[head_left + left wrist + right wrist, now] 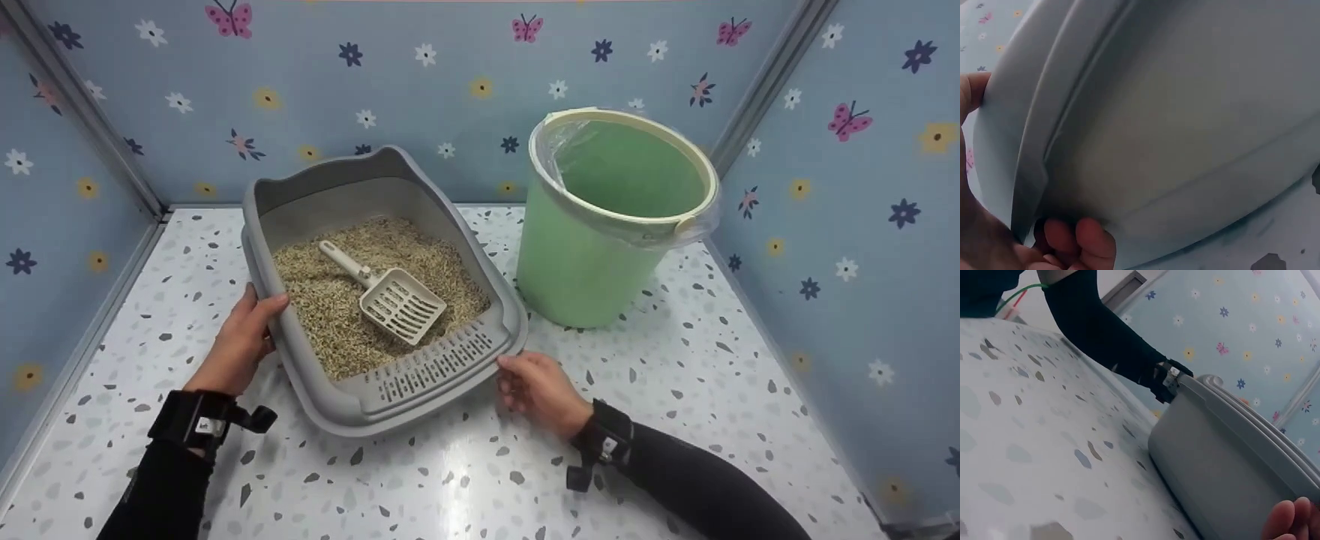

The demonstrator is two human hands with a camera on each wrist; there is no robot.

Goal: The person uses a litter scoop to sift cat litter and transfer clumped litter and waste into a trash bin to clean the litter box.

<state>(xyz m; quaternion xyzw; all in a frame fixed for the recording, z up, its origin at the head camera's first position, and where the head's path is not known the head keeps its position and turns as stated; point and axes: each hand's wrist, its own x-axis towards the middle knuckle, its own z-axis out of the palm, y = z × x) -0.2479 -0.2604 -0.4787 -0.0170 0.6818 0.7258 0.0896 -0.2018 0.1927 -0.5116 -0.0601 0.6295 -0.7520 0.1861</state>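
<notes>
A grey cat litter box (300,345) sits turned at an angle on the speckled surface, left of the middle in the head view. My left hand (238,337) grips its left rim, thumb over the top; in the left wrist view, curled fingertips (1095,242) show beneath the rim. At the front right corner, my right hand (544,390) holds the rim between the thumb and curled fingers, whose tips (1283,517) appear in the right wrist view. Inside the box, a beige slotted litter scoop (401,300) lies on granular tan litter (330,322), its handle pointing to the back left.
To the right of the box stands a green trash bin (577,262) with a clear liner folded over its cream rim. Flower-patterned panels (420,97) enclose the back and both sides of the speckled surface (690,360).
</notes>
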